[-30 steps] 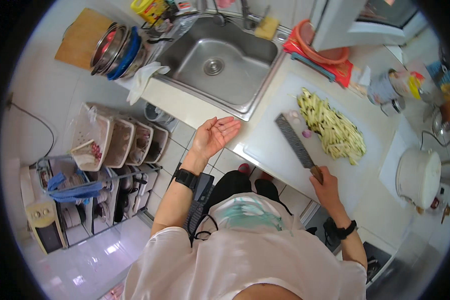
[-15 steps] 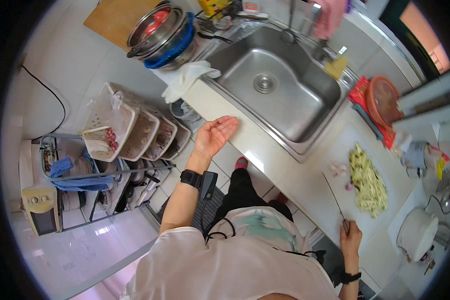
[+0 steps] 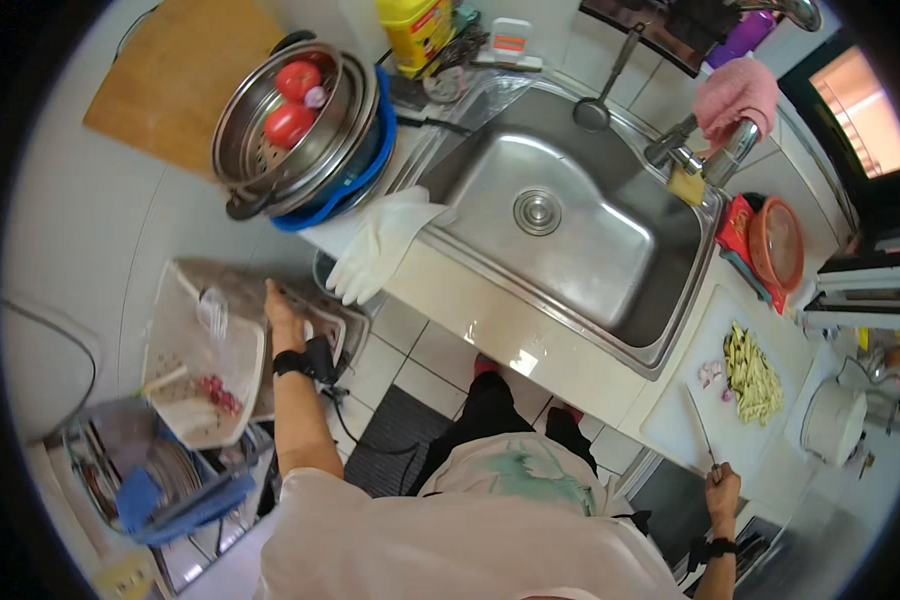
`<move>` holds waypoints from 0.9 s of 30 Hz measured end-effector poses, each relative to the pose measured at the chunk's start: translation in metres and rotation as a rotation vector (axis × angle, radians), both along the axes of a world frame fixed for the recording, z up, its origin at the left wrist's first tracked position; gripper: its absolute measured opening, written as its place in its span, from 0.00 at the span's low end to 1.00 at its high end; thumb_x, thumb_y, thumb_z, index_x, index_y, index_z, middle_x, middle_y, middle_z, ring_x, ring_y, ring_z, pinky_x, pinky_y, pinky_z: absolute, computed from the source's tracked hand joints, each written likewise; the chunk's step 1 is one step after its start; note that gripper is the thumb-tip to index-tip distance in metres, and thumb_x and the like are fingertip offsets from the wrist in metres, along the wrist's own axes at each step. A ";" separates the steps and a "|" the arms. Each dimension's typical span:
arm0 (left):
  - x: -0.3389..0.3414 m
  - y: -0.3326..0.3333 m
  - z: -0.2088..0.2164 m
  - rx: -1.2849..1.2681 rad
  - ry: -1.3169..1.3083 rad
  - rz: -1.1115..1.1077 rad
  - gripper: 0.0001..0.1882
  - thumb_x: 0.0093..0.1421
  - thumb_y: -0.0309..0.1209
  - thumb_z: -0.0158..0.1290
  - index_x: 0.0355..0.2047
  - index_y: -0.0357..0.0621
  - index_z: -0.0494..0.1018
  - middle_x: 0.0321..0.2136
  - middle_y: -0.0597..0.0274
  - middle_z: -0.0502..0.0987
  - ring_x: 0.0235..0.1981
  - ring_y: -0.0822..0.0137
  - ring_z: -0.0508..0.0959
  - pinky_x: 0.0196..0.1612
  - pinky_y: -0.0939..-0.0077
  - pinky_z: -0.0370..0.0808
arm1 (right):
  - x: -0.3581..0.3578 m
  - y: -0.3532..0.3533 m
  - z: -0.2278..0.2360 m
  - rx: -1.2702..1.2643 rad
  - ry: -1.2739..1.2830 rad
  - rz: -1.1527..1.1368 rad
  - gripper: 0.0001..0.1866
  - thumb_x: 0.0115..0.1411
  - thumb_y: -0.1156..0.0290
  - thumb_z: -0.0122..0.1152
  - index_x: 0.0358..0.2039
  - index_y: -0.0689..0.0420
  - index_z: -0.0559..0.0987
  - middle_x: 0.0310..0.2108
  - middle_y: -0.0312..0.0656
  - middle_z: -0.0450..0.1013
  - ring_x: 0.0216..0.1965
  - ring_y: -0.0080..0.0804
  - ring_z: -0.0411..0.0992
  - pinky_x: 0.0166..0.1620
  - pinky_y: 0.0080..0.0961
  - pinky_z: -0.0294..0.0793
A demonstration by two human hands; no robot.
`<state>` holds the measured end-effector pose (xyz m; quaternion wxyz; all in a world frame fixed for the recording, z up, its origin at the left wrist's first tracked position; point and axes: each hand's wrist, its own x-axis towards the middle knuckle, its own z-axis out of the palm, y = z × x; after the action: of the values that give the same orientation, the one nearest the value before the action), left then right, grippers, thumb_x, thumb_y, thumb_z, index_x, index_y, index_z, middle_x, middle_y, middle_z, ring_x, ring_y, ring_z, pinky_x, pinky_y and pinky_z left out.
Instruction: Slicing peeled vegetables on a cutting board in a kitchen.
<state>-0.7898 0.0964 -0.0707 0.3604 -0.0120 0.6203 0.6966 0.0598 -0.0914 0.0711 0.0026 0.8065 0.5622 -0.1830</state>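
My right hand point(image 3: 722, 490) is closed round the handle of a kitchen knife point(image 3: 699, 420); the blade lies over the white cutting board point(image 3: 670, 430). Beside the blade on the board are small pinkish-white pieces point(image 3: 710, 374) and a heap of pale green cut strips with dark edges point(image 3: 753, 375). My left hand point(image 3: 282, 308) is stretched out at the far left, over the tiered storage baskets point(image 3: 257, 360). Seen edge-on, it has its fingers extended and shows nothing held; part of the hand is hidden. In the top basket point(image 3: 220, 340) lie small reddish bulbs point(image 3: 220, 394).
A steel sink point(image 3: 580, 255) is set into the counter point(image 3: 490, 310), with white gloves point(image 3: 382, 245) over its left edge. Stacked bowls point(image 3: 240, 110) hold two tomatoes point(image 3: 290, 122). At the right stand an orange basket point(image 3: 776, 243) and a white pot point(image 3: 832, 422).
My left hand has moved left from beside the counter edge to the baskets. The view has shifted left, bringing the baskets nearer. The right hand still holds the knife over the board.
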 end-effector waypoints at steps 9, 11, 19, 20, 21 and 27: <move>-0.065 0.045 0.028 -0.910 0.954 -0.255 0.17 0.50 0.36 0.60 0.39 0.41 0.81 0.41 0.41 0.79 0.49 0.52 0.76 0.55 0.64 0.66 | -0.019 -0.020 -0.008 0.017 -0.084 -0.068 0.12 0.49 0.83 0.54 0.17 0.64 0.60 0.14 0.48 0.56 0.17 0.37 0.53 0.23 0.32 0.60; -0.063 0.049 0.015 -0.623 1.287 -0.191 0.28 0.48 0.30 0.61 0.52 0.44 0.74 0.60 0.34 0.62 0.61 0.47 0.64 0.57 0.63 0.65 | -0.017 -0.027 -0.014 0.003 -0.076 -0.088 0.12 0.49 0.84 0.53 0.17 0.63 0.59 0.14 0.45 0.52 0.17 0.32 0.50 0.22 0.31 0.59; -0.071 0.074 0.173 -0.195 1.244 -0.247 0.24 0.57 0.29 0.57 0.55 0.38 0.70 0.55 0.45 0.70 0.55 0.59 0.71 0.57 0.70 0.65 | -0.016 -0.021 -0.017 0.026 -0.026 -0.106 0.11 0.44 0.87 0.53 0.16 0.64 0.60 0.14 0.40 0.52 0.18 0.30 0.50 0.22 0.27 0.55; -0.039 0.088 0.216 -0.070 1.148 -0.285 0.23 0.59 0.29 0.55 0.54 0.36 0.70 0.53 0.47 0.73 0.53 0.62 0.72 0.55 0.71 0.67 | -0.014 -0.022 -0.016 0.022 -0.047 -0.098 0.11 0.45 0.87 0.53 0.16 0.65 0.60 0.14 0.41 0.53 0.18 0.31 0.51 0.22 0.28 0.56; -0.019 0.100 0.245 -0.012 1.118 -0.389 0.22 0.60 0.29 0.55 0.54 0.34 0.69 0.51 0.49 0.74 0.51 0.64 0.74 0.53 0.72 0.69 | -0.007 -0.027 -0.019 0.028 -0.052 -0.099 0.11 0.45 0.87 0.53 0.16 0.65 0.60 0.14 0.41 0.53 0.18 0.31 0.51 0.22 0.28 0.56; 0.072 0.159 0.336 0.112 0.977 -0.992 0.21 0.63 0.28 0.48 0.56 0.35 0.67 0.48 0.54 0.75 0.41 0.68 0.78 0.45 0.74 0.75 | 0.000 -0.017 -0.034 0.070 -0.065 -0.090 0.09 0.42 0.82 0.53 0.15 0.65 0.62 0.12 0.48 0.57 0.15 0.39 0.54 0.22 0.35 0.60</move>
<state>-0.7177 0.2553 0.2655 0.3156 0.6060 0.6068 0.4062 0.0602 -0.1089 0.0368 -0.0155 0.8361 0.5311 -0.1367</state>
